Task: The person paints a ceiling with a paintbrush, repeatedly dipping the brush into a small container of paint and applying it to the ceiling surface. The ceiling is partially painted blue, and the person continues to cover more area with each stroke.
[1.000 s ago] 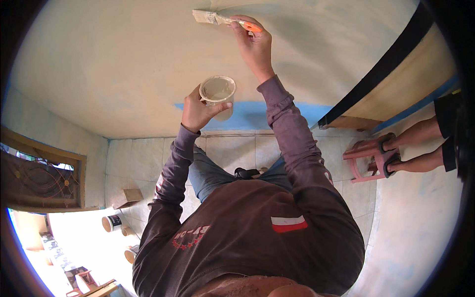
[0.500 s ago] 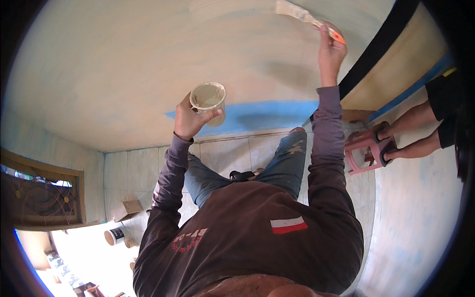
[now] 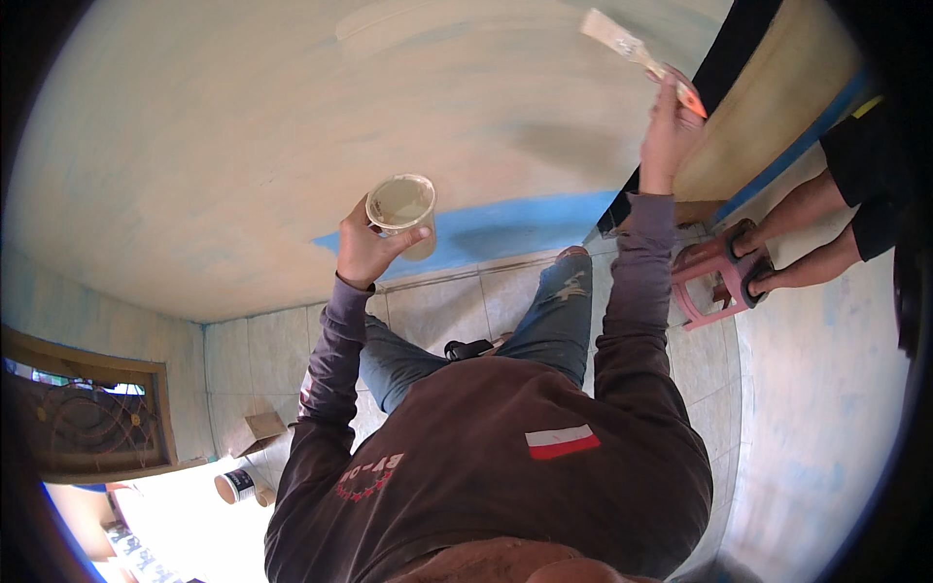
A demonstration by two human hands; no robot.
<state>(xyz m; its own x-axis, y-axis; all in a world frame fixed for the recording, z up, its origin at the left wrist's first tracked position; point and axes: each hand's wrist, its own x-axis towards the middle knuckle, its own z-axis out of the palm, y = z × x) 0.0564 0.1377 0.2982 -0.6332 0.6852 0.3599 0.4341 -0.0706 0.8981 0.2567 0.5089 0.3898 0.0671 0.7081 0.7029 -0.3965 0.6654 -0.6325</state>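
Observation:
My left hand [image 3: 364, 248] is closed round a translucent plastic cup [image 3: 403, 207] of pale cream paint, held upright in front of the wall. Up at the right, my right hand [image 3: 675, 126] grips a paintbrush [image 3: 632, 49] with pale, paint-coated bristles and an orange-tipped handle, its bristles pointing up and left. The cream painted wall [image 3: 243, 136] behind both hands has faint strokes and a blue band [image 3: 515, 219] along its lower part. Whether the bristles touch the wall I cannot tell.
Another person's legs [image 3: 812, 214] stand on a pink plastic stool [image 3: 705, 301] at right, beside a black-edged wooden panel [image 3: 739, 126]. At left are a window with a grille [image 3: 92, 418], a small box [image 3: 262, 428] and a paint bucket [image 3: 236, 486] on the tiled floor [image 3: 437, 311].
My right hand with the brush has moved well to the right, then slightly down. My left hand and cup have shifted a little left and down in the picture.

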